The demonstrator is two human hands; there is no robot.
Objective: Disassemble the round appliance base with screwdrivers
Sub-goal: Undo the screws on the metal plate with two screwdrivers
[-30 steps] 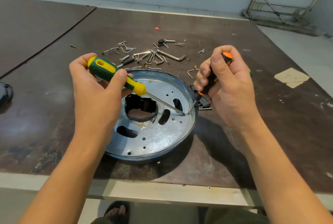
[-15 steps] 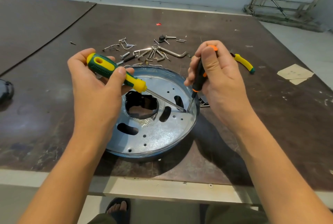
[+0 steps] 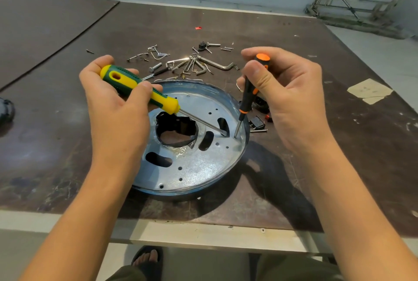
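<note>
**Position.** Round, shallow pan-shaped appliance base of galvanised sheet steel with a blue-tinted rim [image 3: 192, 167]. It lies open side up on the dark brown counter [image 3: 328, 167], near the front edge and between the two hands.

**Left hand** [image 3: 113, 111]. Wrapped round the green-and-yellow handle of a large screwdriver [image 3: 140, 91], thumb on top. The shaft slants down across the pan, and its tip sits at an oblong slot near the right rim.

**Right hand** [image 3: 291, 104]. The fingers [image 3: 253, 51] are curled round a slim black-and-orange screwdriver [image 3: 248, 93], pinching it near the cap. It is held nearly upright, tip down on the pan floor just inside the right wall. I cannot tell whether a screw sits under it.

**Handling (my estimate).**
- The thin pressed steel should be light and stiff.
- It may skate or spin on the hard counter under turning force, since neither hand is pinning it.
- The glossy film on the rim looks slippery.
- The central hole has a ragged cut edge that is probably sharp.
- The outer wall of the rim is the best hold, palm pressing down. Keep clear of the hole and the slots.

**Nearby.**
- A scatter of loose silver screws and bent hex keys [image 3: 192, 63] lies just beyond the pan.
- Small black switch parts [image 3: 256, 122] lie just beside its right rim.
</note>
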